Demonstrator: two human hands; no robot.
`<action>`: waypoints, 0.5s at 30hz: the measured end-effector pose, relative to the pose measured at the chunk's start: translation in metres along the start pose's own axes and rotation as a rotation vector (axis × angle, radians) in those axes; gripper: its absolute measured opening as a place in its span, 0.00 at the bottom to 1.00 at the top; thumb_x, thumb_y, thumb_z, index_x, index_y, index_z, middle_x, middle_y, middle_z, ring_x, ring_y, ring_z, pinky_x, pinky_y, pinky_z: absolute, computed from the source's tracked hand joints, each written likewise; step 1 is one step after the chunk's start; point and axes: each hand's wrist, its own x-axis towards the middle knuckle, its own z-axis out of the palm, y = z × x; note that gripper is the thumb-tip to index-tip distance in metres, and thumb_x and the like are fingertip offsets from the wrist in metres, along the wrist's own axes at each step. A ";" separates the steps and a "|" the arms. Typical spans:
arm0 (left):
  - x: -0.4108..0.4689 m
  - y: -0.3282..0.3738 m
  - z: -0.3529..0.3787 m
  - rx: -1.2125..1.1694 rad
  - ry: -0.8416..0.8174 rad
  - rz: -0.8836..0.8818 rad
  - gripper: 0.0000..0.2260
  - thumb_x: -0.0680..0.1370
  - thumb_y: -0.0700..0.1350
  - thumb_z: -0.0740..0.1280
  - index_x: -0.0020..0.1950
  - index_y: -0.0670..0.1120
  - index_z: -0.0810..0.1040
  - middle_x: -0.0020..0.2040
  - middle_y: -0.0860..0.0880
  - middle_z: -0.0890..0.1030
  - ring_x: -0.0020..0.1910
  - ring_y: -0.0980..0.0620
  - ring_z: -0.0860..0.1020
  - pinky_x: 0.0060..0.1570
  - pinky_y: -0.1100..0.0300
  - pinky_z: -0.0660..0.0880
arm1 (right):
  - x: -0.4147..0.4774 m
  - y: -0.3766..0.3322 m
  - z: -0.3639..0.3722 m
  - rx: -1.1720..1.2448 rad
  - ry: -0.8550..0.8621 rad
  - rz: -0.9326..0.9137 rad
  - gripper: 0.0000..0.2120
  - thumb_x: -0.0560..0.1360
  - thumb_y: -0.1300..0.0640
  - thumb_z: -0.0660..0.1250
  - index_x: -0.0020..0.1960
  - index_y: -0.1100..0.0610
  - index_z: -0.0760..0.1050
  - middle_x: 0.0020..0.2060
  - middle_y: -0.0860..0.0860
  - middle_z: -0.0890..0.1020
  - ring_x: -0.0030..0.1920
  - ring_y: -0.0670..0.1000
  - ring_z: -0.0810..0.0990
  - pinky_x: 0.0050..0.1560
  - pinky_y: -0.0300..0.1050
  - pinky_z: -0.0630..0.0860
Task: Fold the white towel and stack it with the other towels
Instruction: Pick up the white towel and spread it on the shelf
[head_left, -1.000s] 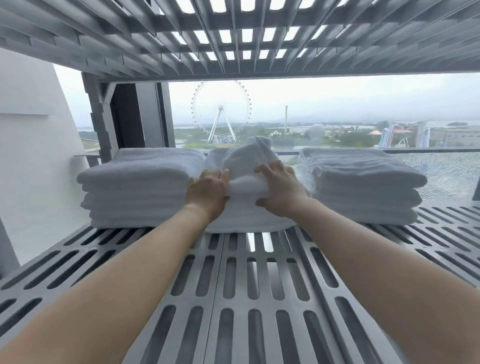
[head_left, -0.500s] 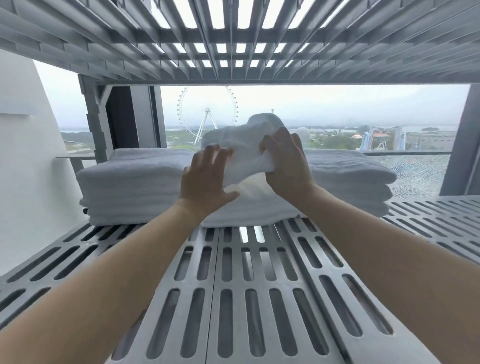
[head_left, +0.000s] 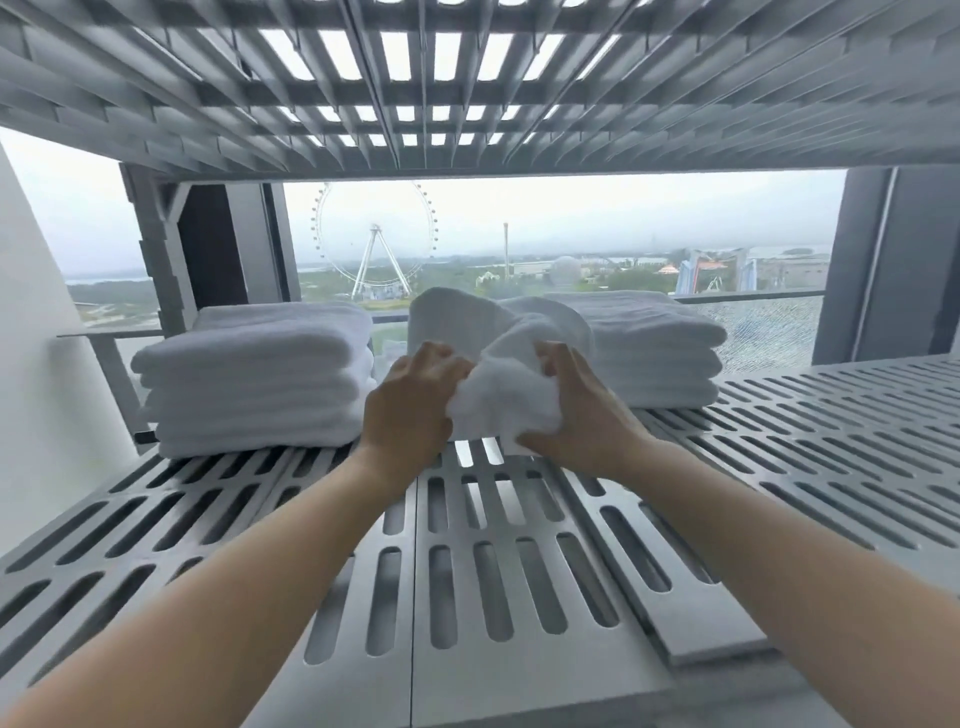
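The white towel (head_left: 497, 400) is bunched into a loose lump between the two hands, in the gap between the left stack of folded towels (head_left: 254, 374) and the right stack (head_left: 655, 349). Half a second ago it was held higher, level with the tops of the stacks; now it sits lower, its bottom edge close to the slotted grey shelf (head_left: 519, 571), though I cannot tell whether it touches. The left hand (head_left: 410, 402), whose fingers were spread and loose before, now curls them into the towel's left side. The right hand (head_left: 576, 415) keeps its grasp, fingers dug into the top and thumb underneath. Behind, part of the towel rises in a rounded hump.
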 end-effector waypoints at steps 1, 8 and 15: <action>0.000 0.006 0.000 -0.043 0.012 0.001 0.23 0.65 0.30 0.65 0.57 0.48 0.75 0.60 0.48 0.74 0.53 0.42 0.75 0.38 0.54 0.74 | -0.005 0.000 0.003 0.055 -0.037 0.025 0.45 0.61 0.49 0.76 0.67 0.40 0.49 0.63 0.49 0.63 0.54 0.53 0.71 0.46 0.48 0.72; 0.004 0.053 -0.010 -0.261 0.097 0.212 0.18 0.62 0.26 0.66 0.48 0.40 0.79 0.53 0.42 0.79 0.45 0.38 0.79 0.37 0.51 0.76 | -0.022 -0.009 -0.010 0.293 0.220 0.088 0.45 0.56 0.43 0.79 0.68 0.48 0.63 0.63 0.52 0.66 0.56 0.45 0.69 0.56 0.47 0.72; 0.011 0.128 -0.005 -0.262 0.084 0.403 0.15 0.67 0.26 0.66 0.49 0.39 0.79 0.54 0.41 0.79 0.46 0.40 0.80 0.35 0.51 0.78 | -0.059 0.029 -0.072 0.124 0.428 0.142 0.25 0.60 0.53 0.78 0.54 0.55 0.76 0.50 0.53 0.70 0.45 0.50 0.73 0.44 0.41 0.68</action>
